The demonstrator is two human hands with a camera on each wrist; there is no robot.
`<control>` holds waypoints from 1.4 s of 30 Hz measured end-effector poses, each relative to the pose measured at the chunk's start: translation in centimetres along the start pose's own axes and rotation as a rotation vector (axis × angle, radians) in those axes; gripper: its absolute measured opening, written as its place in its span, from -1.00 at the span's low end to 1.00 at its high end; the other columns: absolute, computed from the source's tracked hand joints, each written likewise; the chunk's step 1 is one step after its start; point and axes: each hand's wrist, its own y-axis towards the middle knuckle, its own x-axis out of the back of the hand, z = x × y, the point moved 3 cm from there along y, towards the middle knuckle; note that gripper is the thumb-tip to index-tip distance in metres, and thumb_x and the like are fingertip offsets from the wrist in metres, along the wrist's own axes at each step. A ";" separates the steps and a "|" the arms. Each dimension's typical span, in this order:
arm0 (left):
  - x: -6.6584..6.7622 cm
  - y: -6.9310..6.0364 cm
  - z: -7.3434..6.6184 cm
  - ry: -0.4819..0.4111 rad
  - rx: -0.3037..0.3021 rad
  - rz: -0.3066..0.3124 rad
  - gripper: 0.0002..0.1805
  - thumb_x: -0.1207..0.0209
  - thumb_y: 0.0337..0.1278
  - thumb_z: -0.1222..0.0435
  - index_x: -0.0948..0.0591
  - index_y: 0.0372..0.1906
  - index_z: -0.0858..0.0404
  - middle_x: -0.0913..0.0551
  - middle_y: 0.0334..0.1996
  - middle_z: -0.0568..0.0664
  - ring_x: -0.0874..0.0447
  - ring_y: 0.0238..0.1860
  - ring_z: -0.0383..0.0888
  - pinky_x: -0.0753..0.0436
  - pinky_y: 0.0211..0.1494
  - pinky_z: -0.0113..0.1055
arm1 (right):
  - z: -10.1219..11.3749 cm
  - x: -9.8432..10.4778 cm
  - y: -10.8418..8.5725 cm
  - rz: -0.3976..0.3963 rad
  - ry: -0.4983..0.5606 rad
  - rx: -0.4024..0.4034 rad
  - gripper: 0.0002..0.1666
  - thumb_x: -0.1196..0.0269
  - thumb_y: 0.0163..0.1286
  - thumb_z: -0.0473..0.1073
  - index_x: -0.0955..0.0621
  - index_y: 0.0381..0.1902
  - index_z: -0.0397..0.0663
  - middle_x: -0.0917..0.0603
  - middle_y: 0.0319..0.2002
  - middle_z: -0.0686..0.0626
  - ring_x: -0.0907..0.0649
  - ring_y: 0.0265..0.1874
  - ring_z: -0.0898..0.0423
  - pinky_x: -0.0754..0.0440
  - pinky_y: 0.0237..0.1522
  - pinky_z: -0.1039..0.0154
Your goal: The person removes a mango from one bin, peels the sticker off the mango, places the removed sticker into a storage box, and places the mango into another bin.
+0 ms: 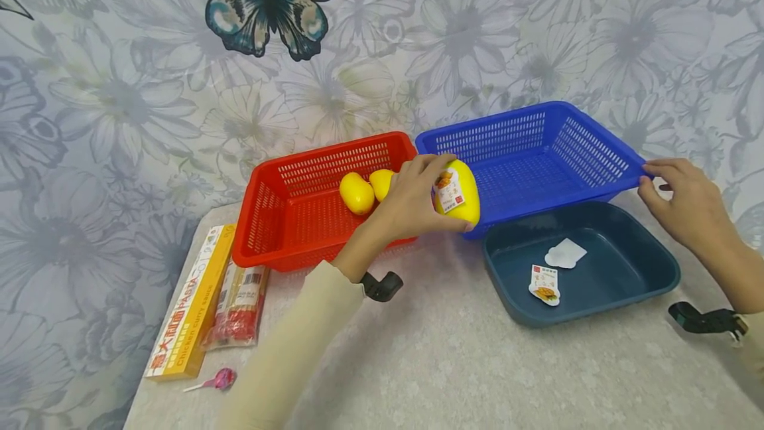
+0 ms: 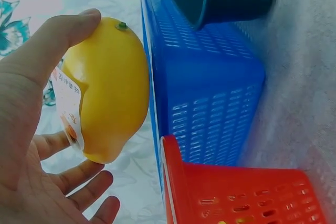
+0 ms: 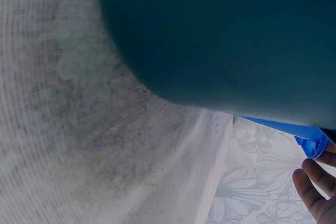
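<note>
My left hand [image 1: 412, 201] grips a yellow mango [image 1: 468, 194] with a white printed sticker on its side, held over the near left corner of the blue basket [image 1: 537, 181]. In the left wrist view, the thumb lies along the mango [image 2: 113, 87] near its green stem end, and the other fingers are below it. At the basket's right corner, my right hand [image 1: 686, 201] pinches the rim between thumb and fingers. Two more yellow mangoes [image 1: 357, 194] lie in the red basket [image 1: 310, 217], one partly hidden behind my left hand.
A dark teal tray [image 1: 621, 297] stands before the blue basket, holding two paper labels [image 1: 544, 285]. On the left lie a yellow pasta box [image 1: 193, 307], a clear noodle packet [image 1: 239, 304] and a pink lollipop [image 1: 223, 379]. Behind is a flowered wall [image 1: 358, 38].
</note>
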 end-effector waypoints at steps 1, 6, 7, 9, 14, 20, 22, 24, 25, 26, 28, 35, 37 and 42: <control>0.0 -0.3 0.0 -0.007 0.000 -0.002 0.12 -0.44 -0.23 -0.26 -0.22 0.51 -0.05 -0.29 0.36 -0.03 -0.23 0.26 -0.06 -0.39 0.13 -0.18 | 0.0 0.0 0.0 0.004 0.002 -0.006 -0.57 -0.06 0.47 -0.24 -0.50 0.08 -0.57 -0.46 0.15 -0.46 -0.51 -0.06 -0.44 -0.48 -0.11 -0.41; 0.0 -1.5 0.1 -0.029 -0.004 -0.007 0.13 -0.46 -0.23 -0.24 -0.23 0.52 -0.03 -0.29 0.36 -0.02 -0.23 0.26 -0.06 -0.45 0.12 -0.17 | 0.0 -0.1 0.0 0.012 0.000 -0.021 -0.56 -0.04 0.48 -0.23 -0.49 0.10 -0.56 -0.45 0.16 -0.47 -0.50 -0.04 -0.45 -0.48 -0.09 -0.43; 0.0 -1.7 0.1 -0.035 -0.005 -0.006 0.13 -0.46 -0.24 -0.23 -0.23 0.52 -0.03 -0.29 0.36 -0.02 -0.23 0.26 -0.06 -0.46 0.12 -0.16 | 0.0 -0.1 0.0 0.012 -0.001 -0.022 -0.56 -0.04 0.49 -0.23 -0.49 0.10 -0.57 -0.45 0.16 -0.47 -0.50 -0.04 -0.46 -0.48 -0.09 -0.43; 0.0 -2.1 0.1 -0.037 -0.007 -0.006 0.12 -0.46 -0.24 -0.23 -0.24 0.51 -0.03 -0.30 0.35 -0.02 -0.24 0.27 -0.05 -0.44 0.15 -0.12 | 0.0 -0.1 0.0 0.005 -0.001 -0.022 -0.56 -0.04 0.48 -0.23 -0.50 0.11 -0.57 -0.45 0.16 -0.47 -0.50 -0.04 -0.46 -0.47 -0.09 -0.43; -0.1 -3.2 0.0 -0.040 -0.008 0.002 0.10 -0.46 -0.23 -0.23 -0.25 0.50 -0.03 -0.32 0.35 -0.02 -0.24 0.27 -0.02 -0.38 0.21 -0.04 | -0.2 -0.1 -0.1 -0.016 0.006 -0.018 -0.55 -0.03 0.47 -0.23 -0.51 0.11 -0.56 -0.46 0.16 -0.47 -0.51 -0.05 -0.46 -0.45 -0.08 -0.42; -0.5 -4.8 0.2 -0.054 -0.004 0.018 0.11 -0.47 -0.21 -0.21 -0.23 0.51 -0.03 -0.28 0.37 -0.02 -0.21 0.29 -0.03 -0.34 0.25 -0.01 | -0.2 -0.1 0.0 -0.042 0.015 0.017 -0.54 -0.04 0.45 -0.23 -0.52 0.09 -0.57 -0.49 0.14 -0.46 -0.51 -0.07 -0.46 -0.44 -0.10 -0.42; -0.6 -5.3 0.4 -0.062 0.002 0.021 0.10 -0.46 -0.21 -0.21 -0.23 0.51 -0.05 -0.28 0.38 -0.02 -0.20 0.30 -0.04 -0.34 0.27 0.01 | -0.1 -0.1 0.0 -0.037 0.012 0.012 -0.54 -0.04 0.45 -0.23 -0.52 0.10 -0.57 -0.48 0.15 -0.46 -0.51 -0.06 -0.46 -0.44 -0.09 -0.42; -0.7 -5.8 0.5 -0.067 0.007 0.024 0.09 -0.47 -0.21 -0.20 -0.23 0.50 -0.05 -0.27 0.38 -0.02 -0.18 0.31 -0.06 -0.34 0.29 0.02 | 0.0 -0.1 0.1 -0.036 0.011 0.010 -0.54 -0.04 0.46 -0.23 -0.52 0.10 -0.57 -0.48 0.15 -0.46 -0.51 -0.05 -0.46 -0.44 -0.09 -0.43; -0.8 -6.0 0.6 -0.071 0.008 0.023 0.09 -0.47 -0.21 -0.19 -0.24 0.50 -0.05 -0.27 0.38 -0.02 -0.18 0.31 -0.06 -0.34 0.29 0.03 | 0.1 -0.1 0.1 -0.033 0.009 0.004 -0.54 -0.03 0.46 -0.23 -0.51 0.10 -0.57 -0.48 0.15 -0.46 -0.50 -0.05 -0.46 -0.44 -0.09 -0.43; -0.8 -6.3 0.6 -0.073 0.007 0.021 0.08 -0.47 -0.21 -0.19 -0.24 0.50 -0.06 -0.27 0.38 -0.03 -0.18 0.31 -0.07 -0.35 0.29 0.03 | 0.1 -0.1 0.1 -0.032 0.007 0.000 -0.54 -0.03 0.46 -0.23 -0.51 0.10 -0.57 -0.48 0.16 -0.46 -0.50 -0.04 -0.46 -0.44 -0.08 -0.43; -0.8 -6.6 0.7 -0.075 0.004 0.017 0.08 -0.48 -0.22 -0.19 -0.25 0.49 -0.06 -0.28 0.38 -0.03 -0.17 0.32 -0.07 -0.36 0.28 0.02 | 0.1 -0.1 0.1 -0.033 0.004 -0.007 -0.53 -0.03 0.46 -0.23 -0.51 0.10 -0.58 -0.47 0.16 -0.46 -0.50 -0.04 -0.46 -0.44 -0.08 -0.43; -1.1 -7.8 0.2 -0.094 -0.028 0.010 0.10 -0.50 -0.24 -0.17 -0.25 0.50 -0.05 -0.27 0.38 -0.05 -0.16 0.31 -0.10 -0.37 0.24 -0.06 | 0.2 -0.2 0.0 -0.045 0.002 -0.013 -0.52 -0.01 0.46 -0.22 -0.52 0.11 -0.58 -0.48 0.16 -0.45 -0.51 -0.04 -0.45 -0.43 -0.06 -0.41; -1.1 -8.2 -0.1 -0.098 -0.037 0.016 0.11 -0.51 -0.24 -0.17 -0.24 0.50 -0.04 -0.26 0.38 -0.06 -0.15 0.33 -0.13 -0.34 0.27 -0.07 | 0.2 -0.2 -0.1 -0.045 0.003 -0.017 -0.52 -0.01 0.46 -0.23 -0.51 0.12 -0.58 -0.48 0.16 -0.45 -0.51 -0.03 -0.45 -0.44 -0.06 -0.41; -1.2 -9.1 -0.6 -0.093 -0.062 0.022 0.13 -0.51 -0.25 -0.18 -0.24 0.51 -0.02 -0.27 0.38 -0.08 -0.16 0.35 -0.15 -0.28 0.30 -0.04 | 0.2 -0.4 -0.4 -0.048 -0.003 -0.024 -0.50 0.00 0.47 -0.22 -0.50 0.14 -0.58 -0.48 0.17 -0.45 -0.51 0.01 -0.43 -0.54 0.12 -0.18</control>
